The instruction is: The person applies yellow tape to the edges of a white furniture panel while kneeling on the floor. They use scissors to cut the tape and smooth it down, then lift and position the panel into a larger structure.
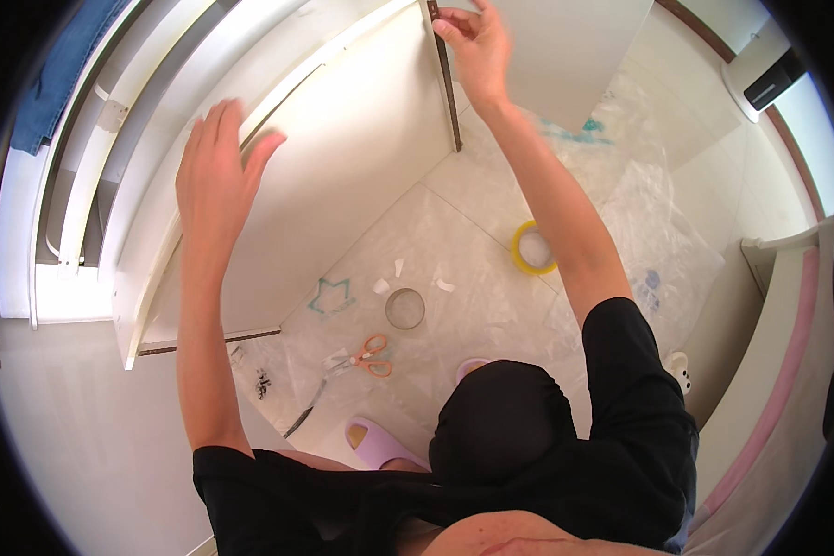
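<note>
A large white panel [343, 157] slants across the upper left. My left hand [215, 181], slightly blurred, is over its long upper edge, fingers stretched out and thumb apart; nothing is in it, and whether the palm touches the panel I cannot tell. At the panel's right end runs a narrow dark strip [448, 93]. My right hand [480, 51] is at the top of that strip, thumb and bent fingers closing on it; some fingertips are cut off by the picture's edge. Another white board [565, 56] stands just right of this hand.
Clear plastic sheeting [473, 250] covers tiled floor. On it lie a yellow-rimmed tape roll [521, 248], another tape roll [405, 309], orange-handled scissors [372, 357] and white scraps [445, 285]. White slatted furniture [97, 176] is at left, a pink-trimmed white piece [760, 408] at right.
</note>
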Motion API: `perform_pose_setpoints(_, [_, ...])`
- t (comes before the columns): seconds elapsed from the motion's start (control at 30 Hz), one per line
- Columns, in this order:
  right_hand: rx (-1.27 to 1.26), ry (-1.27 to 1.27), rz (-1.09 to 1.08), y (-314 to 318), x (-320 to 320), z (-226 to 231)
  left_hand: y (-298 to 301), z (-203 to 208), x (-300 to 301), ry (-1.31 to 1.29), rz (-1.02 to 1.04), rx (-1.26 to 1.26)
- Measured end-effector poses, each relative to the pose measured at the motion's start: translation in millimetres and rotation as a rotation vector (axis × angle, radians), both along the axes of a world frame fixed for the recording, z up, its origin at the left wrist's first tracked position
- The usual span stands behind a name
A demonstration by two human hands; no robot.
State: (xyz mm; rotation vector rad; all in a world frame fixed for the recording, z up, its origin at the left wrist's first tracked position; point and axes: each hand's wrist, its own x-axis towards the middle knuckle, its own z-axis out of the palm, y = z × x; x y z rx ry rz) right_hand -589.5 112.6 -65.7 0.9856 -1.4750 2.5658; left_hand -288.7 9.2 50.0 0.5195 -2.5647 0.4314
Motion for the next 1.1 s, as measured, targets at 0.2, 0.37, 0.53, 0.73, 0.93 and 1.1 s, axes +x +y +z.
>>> perform_pose_setpoints(0.2, [0.123, -0.014, -0.042, -6.7, -2.7, -14.2, 7.5, -4.6, -86.5, 0.079, -0.089, 0.024])
perform_pose_setpoints(0.37, [0.161, -0.047, 0.085, -5.5, -18.2, -19.2, 12.0, -14.6, -96.0, 0.112, -0.038, -0.099])
perform_pose_setpoints(0.53, [0.164, -0.041, 0.120, -12.2, -14.5, -13.6, 2.5, -13.4, -93.4, 0.112, -0.044, -0.167])
perform_pose_setpoints(0.73, [0.218, 0.126, 0.061, -4.4, -35.9, -31.6, 12.7, -15.5, -95.4, 0.083, -0.033, -0.181])
perform_pose_setpoints(0.93, [0.516, 0.038, 0.050, 87.7, -11.0, -64.0, -4.1, -23.8, -69.1, 0.094, -0.124, -0.296])
perform_pose_setpoints(1.1, [1.063, 0.050, 0.027, 232.1, 50.0, -112.7, 16.0, -25.8, -4.0, 0.061, -0.078, -0.336])
